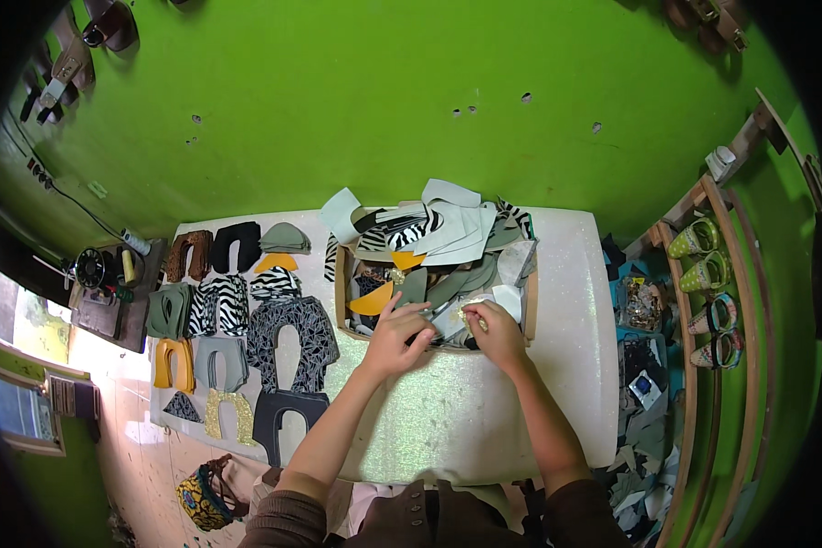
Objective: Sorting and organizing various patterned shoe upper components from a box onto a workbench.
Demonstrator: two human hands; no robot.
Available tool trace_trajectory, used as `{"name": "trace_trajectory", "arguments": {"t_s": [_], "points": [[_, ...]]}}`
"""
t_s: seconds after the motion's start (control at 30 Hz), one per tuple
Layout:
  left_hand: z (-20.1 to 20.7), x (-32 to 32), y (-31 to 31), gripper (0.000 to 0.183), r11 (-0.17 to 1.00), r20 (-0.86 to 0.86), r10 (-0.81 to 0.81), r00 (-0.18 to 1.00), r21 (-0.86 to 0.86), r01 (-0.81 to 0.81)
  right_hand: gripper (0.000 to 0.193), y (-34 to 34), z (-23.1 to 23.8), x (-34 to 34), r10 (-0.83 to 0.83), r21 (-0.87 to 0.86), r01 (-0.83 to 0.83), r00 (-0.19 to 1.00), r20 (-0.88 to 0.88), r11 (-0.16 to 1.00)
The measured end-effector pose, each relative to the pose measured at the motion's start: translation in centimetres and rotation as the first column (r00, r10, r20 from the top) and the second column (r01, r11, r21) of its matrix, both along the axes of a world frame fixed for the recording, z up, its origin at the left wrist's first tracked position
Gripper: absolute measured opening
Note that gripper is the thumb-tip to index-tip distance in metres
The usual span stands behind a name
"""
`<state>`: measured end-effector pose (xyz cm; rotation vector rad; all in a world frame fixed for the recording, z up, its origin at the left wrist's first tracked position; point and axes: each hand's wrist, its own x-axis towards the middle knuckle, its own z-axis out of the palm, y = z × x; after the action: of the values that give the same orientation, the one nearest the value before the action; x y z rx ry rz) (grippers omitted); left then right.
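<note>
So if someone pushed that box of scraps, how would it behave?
The box probably slides rather than tips, since it looks low and wide on the table. It is likely fairly light for its size, as the scraps look thin and loosely heaped. A pale grey piece juts past the back-left corner, so it might slip off.

Pale opening (pixel 27 310): washed out at the left edge, throwing daylight inward
Pale floor (pixel 132 466): glare patches, lower left
Matte green wall (pixel 338 110): brightly lit, dimmer toward the corners
White glittery surface (pixel 420 429): sparkling at lower centre
Left hand (pixel 397 340), right hand (pixel 491 333): clear outlines
Rim: black, strongly curved
</note>
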<state>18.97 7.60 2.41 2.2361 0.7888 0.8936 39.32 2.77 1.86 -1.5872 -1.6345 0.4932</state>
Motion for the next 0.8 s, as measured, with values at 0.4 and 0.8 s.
{"name": "trace_trajectory", "arguments": {"t_s": [0.4, 0.8], "points": [[-0.6, 1.3, 0.0, 0.024, 0.983, -0.272, 0.167, 0.948, -0.029, -0.182, 0.009, 1.6, -0.4, 2.1, -0.167, 0.077, 0.15, 0.93, 0.326, 0.986], [-0.8, 1.3, -0.1, 0.024, 0.974, -0.314, 0.216, 0.924, 0.007, -0.226, 0.016, 6.1, 1.8, 5.9, -0.343, 0.228, 0.258, 0.645, 0.683, 0.939]]}}
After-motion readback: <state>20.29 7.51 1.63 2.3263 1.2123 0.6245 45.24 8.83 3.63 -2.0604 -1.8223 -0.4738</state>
